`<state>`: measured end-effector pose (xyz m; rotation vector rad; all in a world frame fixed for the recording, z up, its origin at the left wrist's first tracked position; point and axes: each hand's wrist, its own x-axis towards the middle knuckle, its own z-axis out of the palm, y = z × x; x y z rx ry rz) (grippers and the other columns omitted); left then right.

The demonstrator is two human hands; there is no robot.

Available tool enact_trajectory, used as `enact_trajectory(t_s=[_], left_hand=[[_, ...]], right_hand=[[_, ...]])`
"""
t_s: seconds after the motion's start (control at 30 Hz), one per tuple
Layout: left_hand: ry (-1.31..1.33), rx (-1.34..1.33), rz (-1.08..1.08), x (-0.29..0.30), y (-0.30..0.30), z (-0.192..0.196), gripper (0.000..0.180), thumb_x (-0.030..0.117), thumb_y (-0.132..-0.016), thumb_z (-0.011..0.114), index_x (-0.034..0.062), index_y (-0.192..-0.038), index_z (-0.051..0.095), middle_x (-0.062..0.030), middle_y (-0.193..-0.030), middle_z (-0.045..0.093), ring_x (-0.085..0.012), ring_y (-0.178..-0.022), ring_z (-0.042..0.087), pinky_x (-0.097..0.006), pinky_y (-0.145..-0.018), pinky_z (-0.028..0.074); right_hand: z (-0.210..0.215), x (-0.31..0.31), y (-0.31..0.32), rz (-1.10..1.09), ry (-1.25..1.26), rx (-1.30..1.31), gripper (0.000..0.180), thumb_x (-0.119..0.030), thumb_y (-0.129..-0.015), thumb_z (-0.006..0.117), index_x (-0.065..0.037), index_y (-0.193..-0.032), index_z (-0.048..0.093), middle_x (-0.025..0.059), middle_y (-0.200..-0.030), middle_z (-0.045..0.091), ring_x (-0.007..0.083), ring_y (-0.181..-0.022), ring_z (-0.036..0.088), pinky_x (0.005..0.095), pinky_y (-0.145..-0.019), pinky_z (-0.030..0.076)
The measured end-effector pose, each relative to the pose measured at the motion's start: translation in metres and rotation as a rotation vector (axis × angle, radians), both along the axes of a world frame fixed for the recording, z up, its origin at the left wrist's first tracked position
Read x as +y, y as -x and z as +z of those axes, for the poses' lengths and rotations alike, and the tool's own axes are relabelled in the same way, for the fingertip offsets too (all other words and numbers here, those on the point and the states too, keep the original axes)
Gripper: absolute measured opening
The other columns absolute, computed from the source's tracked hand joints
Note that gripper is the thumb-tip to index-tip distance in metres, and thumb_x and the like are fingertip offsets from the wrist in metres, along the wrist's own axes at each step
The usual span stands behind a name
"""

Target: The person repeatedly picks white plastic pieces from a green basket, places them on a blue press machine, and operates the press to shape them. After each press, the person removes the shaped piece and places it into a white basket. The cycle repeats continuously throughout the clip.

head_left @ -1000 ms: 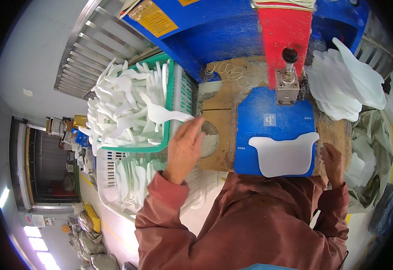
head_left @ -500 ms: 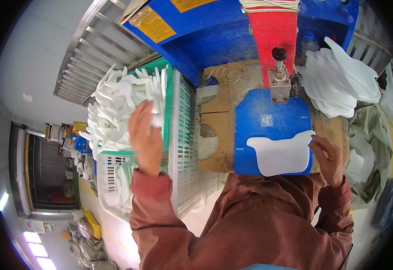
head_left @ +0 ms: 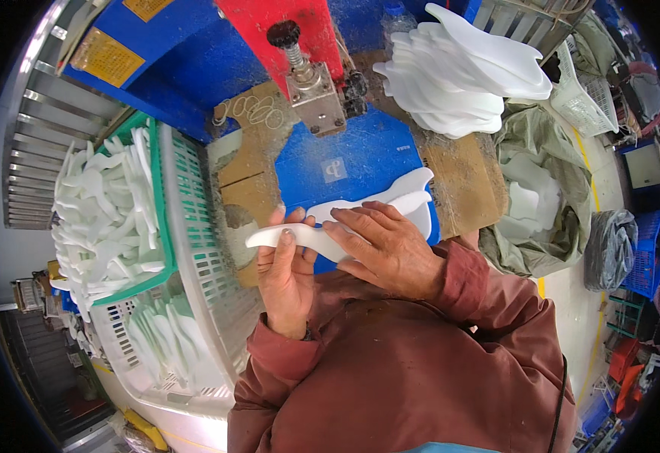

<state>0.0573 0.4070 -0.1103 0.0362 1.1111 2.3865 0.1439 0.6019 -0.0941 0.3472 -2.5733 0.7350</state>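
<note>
A narrow, curved white strip (head_left: 321, 241), which looks like foam, is held level above the blue board (head_left: 368, 140). My left hand (head_left: 285, 275) pinches its left part between thumb and fingers. My right hand (head_left: 390, 249) closes over its right part, hiding that end. Beneath and just beyond the hands, a broad white pad with a notched top edge (head_left: 409, 186) lies on the board, partly covered by my right hand. The metal head (head_left: 319, 102) of a red-armed machine stands over the far part of the board.
To the left, a green basket (head_left: 165, 226) heaped with narrow white strips sits on a white crate (head_left: 209, 302). Broad white pads (head_left: 458, 75) are stacked at the far right. A sack (head_left: 553, 234) holds more white pieces. Thin rings (head_left: 258, 109) lie on the wooden bench.
My left hand has come from the basket to the board with a narrow strip. My right hand has moved left from the pad's edge onto the strip. The view has shifted right.
</note>
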Motion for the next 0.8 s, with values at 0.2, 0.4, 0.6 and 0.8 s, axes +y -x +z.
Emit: enact_trajectory(t_s=[0.2, 0.4, 0.6, 0.8], left_hand=[[0.092, -0.202, -0.11, -0.003, -0.011, -0.03, 0.044, 0.005, -0.107, 0.063, 0.0062, -0.151, 0.056, -0.0157, -0.139, 0.066, -0.0267, -0.128, 0.065, -0.042, -0.108, 0.057], [0.629, 0.134, -0.126, -0.02, 0.007, -0.053, 0.041, 0.001, -0.103, 0.068, 0.0006, -0.144, 0.062, -0.0147, -0.124, 0.073, -0.0197, -0.109, 0.072, -0.033, -0.093, 0.062], [0.96, 0.539, -0.125, -0.018, 0.029, -0.064, 0.024, 0.006, -0.1, 0.073, 0.0002, -0.122, 0.077, -0.0154, -0.119, 0.076, -0.022, -0.098, 0.074, -0.032, -0.086, 0.06], [1.273, 0.89, -0.099, -0.008, 0.046, -0.072, 0.024, 0.012, -0.094, 0.078, 0.0057, -0.117, 0.079, -0.0152, -0.111, 0.071, -0.0335, -0.095, 0.071, -0.04, -0.082, 0.057]], right_hand=[[-0.032, 0.009, -0.028, 0.048, 0.007, -0.183, 0.07, -0.026, -0.083, 0.083, -0.005, -0.144, 0.058, 0.0176, -0.139, 0.063, 0.0331, -0.113, 0.068, 0.0471, -0.098, 0.053], [-0.033, 0.038, -0.032, 0.107, -0.134, -0.32, 0.067, -0.024, -0.082, 0.081, -0.011, -0.144, 0.061, 0.0143, -0.135, 0.061, 0.0308, -0.109, 0.067, 0.0452, -0.093, 0.054], [-0.037, 0.045, -0.013, 0.109, -0.199, -0.289, 0.066, -0.021, -0.079, 0.083, -0.012, -0.141, 0.061, 0.0116, -0.121, 0.061, 0.0284, -0.102, 0.066, 0.0422, -0.088, 0.053], [-0.051, 0.048, 0.011, 0.075, -0.233, -0.284, 0.055, -0.022, -0.081, 0.082, -0.011, -0.133, 0.067, 0.0106, -0.113, 0.062, 0.0283, -0.099, 0.065, 0.0416, -0.087, 0.054]])
